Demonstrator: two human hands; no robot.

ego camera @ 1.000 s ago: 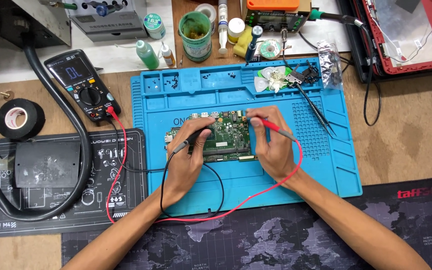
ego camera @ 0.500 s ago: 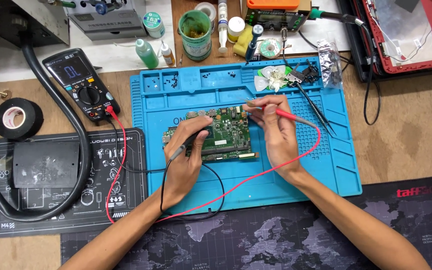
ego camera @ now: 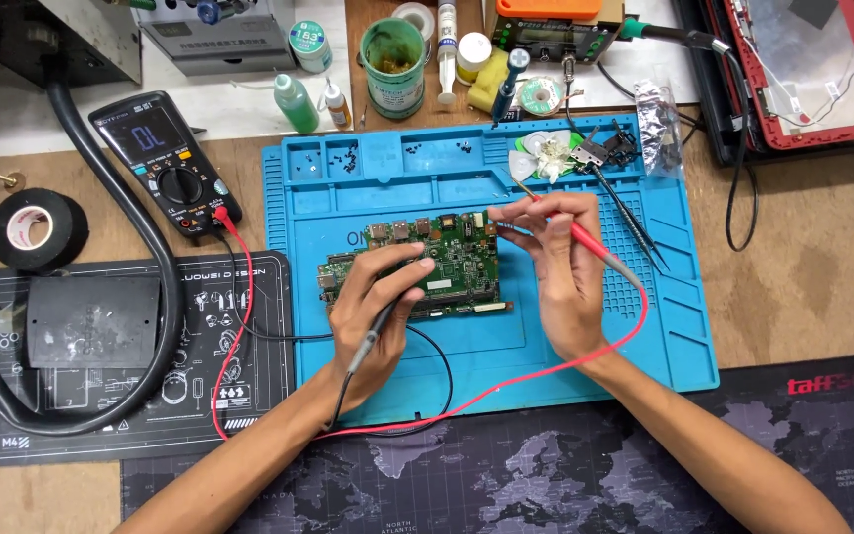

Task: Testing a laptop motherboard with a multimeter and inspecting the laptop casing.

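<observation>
On the blue work mat (ego camera: 595,346), green circuit board (ego camera: 427,265) lies flat. Left hand (ego camera: 378,311) grips black probe (ego camera: 376,331), tip on board; right hand (ego camera: 555,267) pinches red probe (ego camera: 585,242) at board's upper right edge. Multimeter (ego camera: 165,163) sits well left.

A: The left hand (ego camera: 373,316) covers part of the board (ego camera: 452,259); the black probe tip is hidden.
B: The red case (ego camera: 822,69) is cut by the edge.
</observation>
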